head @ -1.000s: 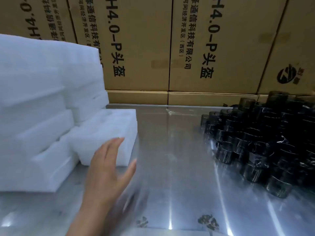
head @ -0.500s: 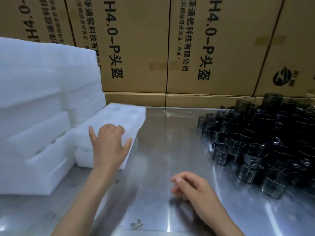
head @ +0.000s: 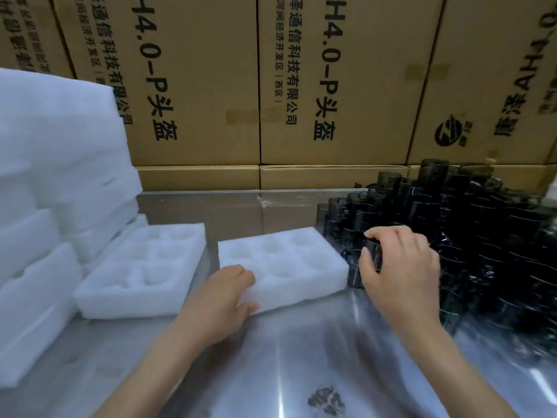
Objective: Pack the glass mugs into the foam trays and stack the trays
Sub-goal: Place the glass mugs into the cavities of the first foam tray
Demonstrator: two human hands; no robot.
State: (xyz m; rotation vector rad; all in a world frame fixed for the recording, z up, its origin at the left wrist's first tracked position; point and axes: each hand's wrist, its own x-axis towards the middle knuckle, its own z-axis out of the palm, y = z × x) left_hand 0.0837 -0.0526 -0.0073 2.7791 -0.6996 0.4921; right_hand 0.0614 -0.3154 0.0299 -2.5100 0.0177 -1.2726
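On a steel table (head: 271, 357) before cartons, the left hand (head: 220, 300) grips an empty foam tray (head: 280, 263); beside it, the right hand (head: 398, 267) curls round a first mug (head: 372, 254), likely next lifted into a pocket.

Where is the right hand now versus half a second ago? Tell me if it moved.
Yes. The right hand went forward and rightward over the steel table, reaching the pile of glass mugs.

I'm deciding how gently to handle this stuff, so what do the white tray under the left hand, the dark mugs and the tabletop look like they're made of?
White tray: soft matte foam, by its rounded moulded pockets and fuzzy edges.
Dark mugs: smoky tinted glass, glossy and partly see-through.
Tabletop: probably brushed stainless steel; it mirrors the cardboard boxes and shows streaky highlights.
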